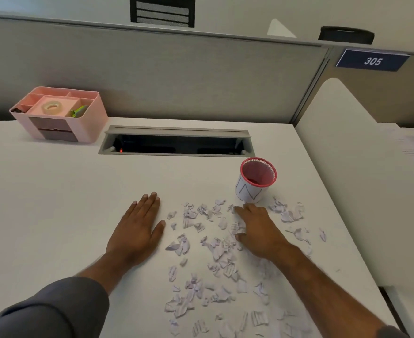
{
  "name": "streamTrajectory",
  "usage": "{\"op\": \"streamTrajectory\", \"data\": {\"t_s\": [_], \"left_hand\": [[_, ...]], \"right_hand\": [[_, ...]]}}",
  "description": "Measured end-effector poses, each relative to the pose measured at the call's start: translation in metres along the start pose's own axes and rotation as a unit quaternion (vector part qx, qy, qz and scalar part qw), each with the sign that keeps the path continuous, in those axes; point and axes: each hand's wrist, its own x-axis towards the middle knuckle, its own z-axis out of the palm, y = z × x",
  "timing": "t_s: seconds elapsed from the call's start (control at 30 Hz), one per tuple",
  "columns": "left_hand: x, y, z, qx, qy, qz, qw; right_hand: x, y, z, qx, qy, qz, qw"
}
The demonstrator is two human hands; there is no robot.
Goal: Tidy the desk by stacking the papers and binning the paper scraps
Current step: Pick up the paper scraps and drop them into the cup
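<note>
Lying between the flat, empty left hand (137,230) and the desk's right edge, the paper scraps (215,252) sit under the right hand (257,230), fingers curling loosely over some, nearer the bin (257,180).

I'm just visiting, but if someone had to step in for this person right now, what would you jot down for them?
Left hand: flat on the desk, fingers straight, no grip on anything, just left of the scraps.
Right hand: resting on the paper scraps, fingers bent over a few of them; whether it has a grip on any yet is unclear.
Bin: the small red-rimmed mesh cup stands upright just beyond the right hand.
Done: no scraps can be seen in the cup.
Left: gather the scraps, which are spread across the desk towards its near edge, and drop them in the cup. No sheets to stack are visible on this desk.
</note>
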Motion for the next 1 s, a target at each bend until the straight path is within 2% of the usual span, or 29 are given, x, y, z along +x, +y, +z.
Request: {"op": "streamTrajectory", "data": {"t_s": [0.07, 0.37, 0.67, 0.77, 0.83, 1.0], "left_hand": [[-0.001, 0.001, 0.0, 0.002, -0.004, -0.004, 1.0], [-0.002, 0.003, -0.002, -0.01, 0.003, -0.022, 1.0], [-0.003, 0.005, -0.002, -0.01, 0.006, -0.024, 1.0], [-0.003, 0.004, -0.002, -0.015, 0.005, -0.025, 1.0], [-0.003, 0.003, -0.001, -0.016, 0.004, -0.025, 1.0], [-0.002, 0.001, 0.001, -0.019, 0.007, -0.026, 0.999]], "right_hand": [[0.004, 0.0, 0.003, -0.011, 0.012, -0.017, 1.0], [0.003, 0.001, 0.0, 0.093, 0.113, -0.054, 0.988], [0.005, -0.013, -0.085, 0.289, 0.195, -0.007, 0.937], [0.021, -0.014, -0.11, 0.298, 0.232, 0.019, 0.926], [0.033, -0.011, -0.118, 0.266, 0.242, 0.042, 0.932], [0.05, -0.005, -0.117, 0.199, 0.21, 0.055, 0.956]]}}
